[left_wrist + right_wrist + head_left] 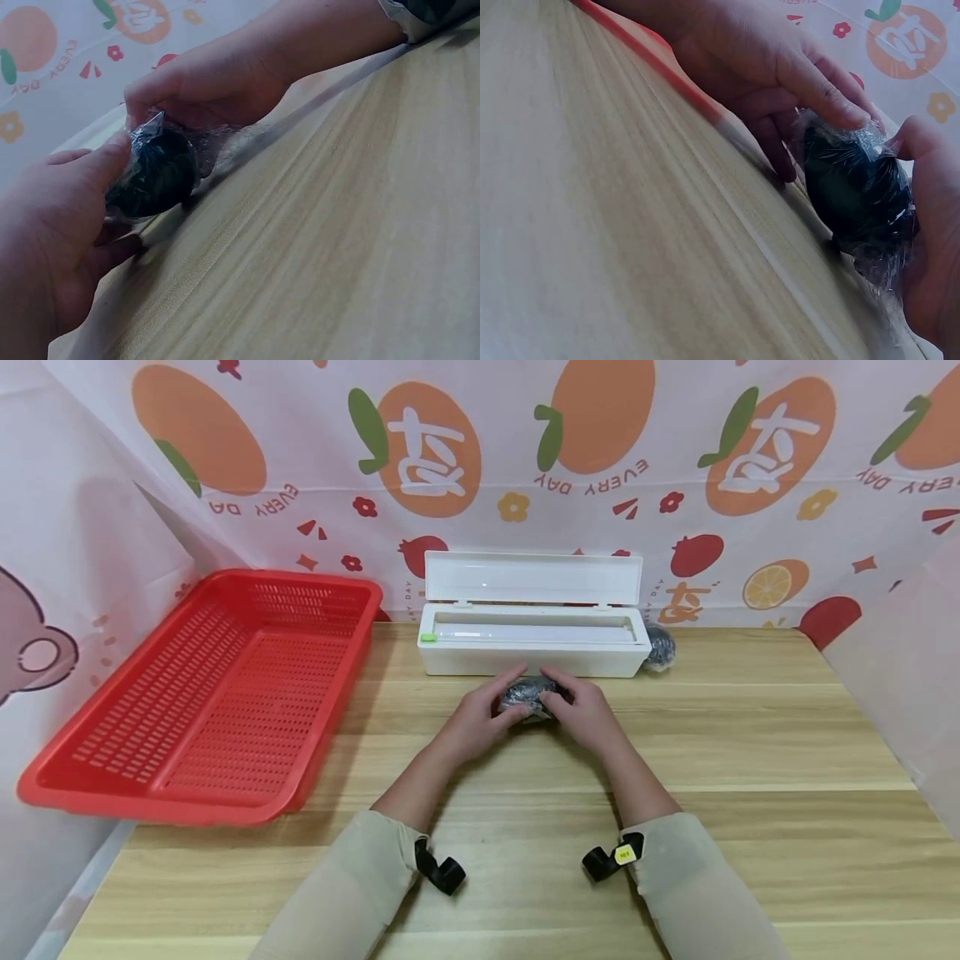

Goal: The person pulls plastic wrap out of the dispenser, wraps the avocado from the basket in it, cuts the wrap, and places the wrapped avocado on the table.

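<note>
A dark, rounded object (527,691) wrapped in clear cling film sits between my two hands, low over the wooden table. In the left wrist view the wrapped object (159,174) looks dark green to black, with loose film trailing from its far side. My left hand (480,717) holds it from the left, thumb on the near side and fingers beyond. From the right, my right hand (587,710) grips it, its thumb on the film. Crinkled film bunches around the object (855,187) in the right wrist view.
Just behind my hands stands a white cling film dispenser (534,661), lid raised, with a roll inside and a green tab at left. Another film-wrapped dark object (660,648) rests by its right end. A red perforated basket (300,777) occupies the left side. A printed cloth hangs behind.
</note>
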Tool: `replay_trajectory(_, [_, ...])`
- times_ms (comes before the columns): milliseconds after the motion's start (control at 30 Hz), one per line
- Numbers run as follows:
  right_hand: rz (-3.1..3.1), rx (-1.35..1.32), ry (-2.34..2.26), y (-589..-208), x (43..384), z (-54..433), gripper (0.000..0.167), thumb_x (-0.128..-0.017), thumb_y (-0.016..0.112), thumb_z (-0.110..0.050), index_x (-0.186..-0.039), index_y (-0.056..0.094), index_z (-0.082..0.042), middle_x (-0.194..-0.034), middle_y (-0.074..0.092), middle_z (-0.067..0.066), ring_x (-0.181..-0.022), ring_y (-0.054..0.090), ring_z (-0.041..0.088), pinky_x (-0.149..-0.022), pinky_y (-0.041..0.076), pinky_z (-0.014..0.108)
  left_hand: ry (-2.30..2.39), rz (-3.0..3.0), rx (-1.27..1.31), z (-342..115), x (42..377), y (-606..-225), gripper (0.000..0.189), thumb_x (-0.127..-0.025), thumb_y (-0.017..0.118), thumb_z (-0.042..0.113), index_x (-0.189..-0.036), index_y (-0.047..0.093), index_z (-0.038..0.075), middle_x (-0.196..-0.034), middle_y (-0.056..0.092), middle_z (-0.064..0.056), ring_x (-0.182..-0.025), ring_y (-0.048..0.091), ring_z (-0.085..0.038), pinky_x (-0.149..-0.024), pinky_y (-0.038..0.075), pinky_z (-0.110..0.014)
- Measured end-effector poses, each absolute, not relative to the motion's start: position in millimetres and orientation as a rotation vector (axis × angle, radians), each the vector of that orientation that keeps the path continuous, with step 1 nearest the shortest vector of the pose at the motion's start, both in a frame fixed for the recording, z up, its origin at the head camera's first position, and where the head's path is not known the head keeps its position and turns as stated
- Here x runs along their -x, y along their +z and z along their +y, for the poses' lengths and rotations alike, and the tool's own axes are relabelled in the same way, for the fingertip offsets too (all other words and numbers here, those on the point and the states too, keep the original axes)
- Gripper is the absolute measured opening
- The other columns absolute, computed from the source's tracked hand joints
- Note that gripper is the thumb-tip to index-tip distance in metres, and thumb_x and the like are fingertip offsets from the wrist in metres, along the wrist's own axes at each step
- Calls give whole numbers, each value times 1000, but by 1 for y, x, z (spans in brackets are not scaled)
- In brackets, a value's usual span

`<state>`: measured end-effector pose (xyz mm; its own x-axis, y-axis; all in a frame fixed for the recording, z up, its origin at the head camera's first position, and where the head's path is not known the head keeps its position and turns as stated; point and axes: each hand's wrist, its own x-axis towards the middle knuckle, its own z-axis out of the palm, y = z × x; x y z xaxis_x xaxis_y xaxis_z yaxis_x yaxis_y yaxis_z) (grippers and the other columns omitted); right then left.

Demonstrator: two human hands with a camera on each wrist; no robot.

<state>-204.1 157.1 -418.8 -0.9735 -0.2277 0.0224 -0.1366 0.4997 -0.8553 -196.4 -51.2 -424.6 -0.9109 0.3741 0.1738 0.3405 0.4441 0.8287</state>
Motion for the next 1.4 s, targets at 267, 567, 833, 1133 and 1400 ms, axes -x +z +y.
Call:
replay_trajectory(267, [2653,190,-1389,-416,205,153,65,-92,59,-52,-146,48,-18,-148,49,11,-138,43,32,-113,34,50,1560,2634,-577,-49,195,-424,51,-95,65,25,-143,52,14,-141,57,-10,-128,54,-25,-107,43,-42])
replay_trajectory(567, [2520,4,-1536,-407,201,140,65,-94,55,-41,-150,41,-10,-151,44,13,-140,41,31,-114,34,44,1551,2771,-653,-45,194,-428,51,-92,69,20,-140,55,10,-139,58,-11,-130,54,-24,-109,42,-37])
replay_trajectory(833, [1927,-290,-2206,-400,198,134,50,-94,58,-18,-143,50,-9,-149,48,3,-143,36,20,-119,26,39,1438,2879,-726,-42,193,-429,68,-81,81,18,-142,51,11,-131,58,-12,-120,57,-26,-106,44,-40])
replay_trajectory(1133, [2018,-156,-2217,-407,187,116,63,-95,53,-12,-153,32,-9,-162,24,1,-149,19,14,-120,21,28,1303,2943,-644,-38,189,-429,68,-89,74,29,-148,45,15,-135,51,-13,-120,56,-28,-103,47,-44])
replay_trajectory(1400, [2442,99,-1847,-414,172,103,71,-99,45,-24,-158,5,-16,-164,-10,-6,-151,-9,12,-123,0,38,1450,2908,-505,-39,191,-426,48,-93,69,26,-137,53,16,-133,62,-9,-120,60,-27,-101,48,-45])
